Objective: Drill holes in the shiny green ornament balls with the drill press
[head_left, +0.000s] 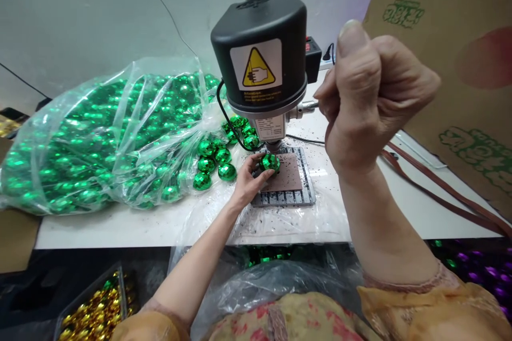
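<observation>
My left hand (251, 181) pinches a shiny green faceted ball (270, 162) between thumb and fingers, right beneath the chuck of a small black drill press (260, 53). The ball rests over a brown board (285, 173) on the slotted metal base plate (308, 186). Raised at the machine's right side, my right hand (360, 96) is closed in a fist around the press's lever (308, 108), of which only a short metal piece shows. Whether the drill bit touches the ball is hidden. Several loose green balls (222, 155) lie left of my left hand.
A large clear plastic bag (100, 133) full of green balls fills the left of the white table (132, 229). A cardboard box (448, 64) stands at right, near brown straps (448, 192). Dark shavings surround the base. Below are a bin of gold balls (94, 314) and purple balls (486, 272).
</observation>
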`<action>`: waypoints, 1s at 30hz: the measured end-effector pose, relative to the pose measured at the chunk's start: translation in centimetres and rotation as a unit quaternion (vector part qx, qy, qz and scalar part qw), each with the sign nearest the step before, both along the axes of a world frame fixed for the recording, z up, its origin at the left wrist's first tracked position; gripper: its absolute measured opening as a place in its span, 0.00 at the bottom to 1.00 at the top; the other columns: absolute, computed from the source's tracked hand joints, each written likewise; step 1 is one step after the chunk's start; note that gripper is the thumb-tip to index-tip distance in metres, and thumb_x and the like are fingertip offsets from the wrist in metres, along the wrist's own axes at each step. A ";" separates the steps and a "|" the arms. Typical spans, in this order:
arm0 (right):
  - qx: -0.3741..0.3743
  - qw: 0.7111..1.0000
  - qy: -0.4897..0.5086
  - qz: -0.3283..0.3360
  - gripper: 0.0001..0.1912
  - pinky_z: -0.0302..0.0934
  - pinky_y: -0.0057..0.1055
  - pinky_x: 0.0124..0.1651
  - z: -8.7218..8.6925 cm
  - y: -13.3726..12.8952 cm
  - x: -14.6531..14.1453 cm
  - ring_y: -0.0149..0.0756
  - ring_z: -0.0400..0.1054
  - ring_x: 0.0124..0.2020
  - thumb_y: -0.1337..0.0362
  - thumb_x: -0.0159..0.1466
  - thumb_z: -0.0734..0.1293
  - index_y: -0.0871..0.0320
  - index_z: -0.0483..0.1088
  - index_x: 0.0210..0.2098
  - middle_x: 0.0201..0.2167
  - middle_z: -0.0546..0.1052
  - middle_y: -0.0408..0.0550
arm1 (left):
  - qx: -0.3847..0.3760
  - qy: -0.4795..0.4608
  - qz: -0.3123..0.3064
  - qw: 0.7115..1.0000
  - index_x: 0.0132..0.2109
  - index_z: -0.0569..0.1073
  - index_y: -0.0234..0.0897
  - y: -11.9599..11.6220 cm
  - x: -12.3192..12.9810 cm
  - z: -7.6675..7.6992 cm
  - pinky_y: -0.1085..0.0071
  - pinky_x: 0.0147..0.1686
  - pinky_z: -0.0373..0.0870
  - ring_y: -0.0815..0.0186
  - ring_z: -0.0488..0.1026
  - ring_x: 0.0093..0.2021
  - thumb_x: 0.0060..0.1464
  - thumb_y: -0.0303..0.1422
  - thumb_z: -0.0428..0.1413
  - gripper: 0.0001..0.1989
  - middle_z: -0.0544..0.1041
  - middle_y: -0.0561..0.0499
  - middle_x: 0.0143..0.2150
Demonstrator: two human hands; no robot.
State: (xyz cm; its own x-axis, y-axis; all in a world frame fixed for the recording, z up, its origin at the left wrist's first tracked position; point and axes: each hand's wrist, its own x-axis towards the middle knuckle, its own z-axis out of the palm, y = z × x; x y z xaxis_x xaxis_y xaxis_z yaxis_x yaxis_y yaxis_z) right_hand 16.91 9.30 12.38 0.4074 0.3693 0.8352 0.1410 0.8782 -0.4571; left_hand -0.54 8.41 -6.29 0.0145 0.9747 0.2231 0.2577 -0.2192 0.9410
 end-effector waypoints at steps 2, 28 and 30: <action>0.001 1.000 -0.005 0.006 0.20 0.59 0.28 0.28 -0.1 -0.1 0.0 0.21 0.59 0.22 0.57 0.68 0.61 0.56 0.60 0.22 0.19 0.59 0.38 | 0.016 0.034 0.001 0.999 0.55 0.72 0.38 0.0 0.2 0.0 0.58 0.55 0.71 0.55 0.76 0.53 0.50 0.45 0.67 0.29 0.78 0.43 0.53; 0.031 0.998 0.037 0.039 0.20 0.49 0.32 0.24 -2.3 -1.3 0.0 0.22 0.53 0.16 0.67 0.65 0.64 0.56 0.60 0.17 0.14 0.59 0.37 | 0.046 0.071 -0.039 0.996 0.57 0.67 0.38 -1.3 2.4 0.7 0.59 0.54 0.73 0.56 0.75 0.54 0.54 0.37 0.66 0.26 0.77 0.45 0.53; 0.023 0.999 0.025 0.026 0.21 0.51 0.32 0.25 -2.7 -1.4 0.2 0.23 0.55 0.17 0.66 0.65 0.64 0.56 0.59 0.16 0.14 0.58 0.37 | 0.045 0.066 -0.041 0.996 0.57 0.67 0.38 -1.4 2.4 0.7 0.59 0.54 0.73 0.56 0.75 0.54 0.54 0.37 0.66 0.26 0.76 0.45 0.53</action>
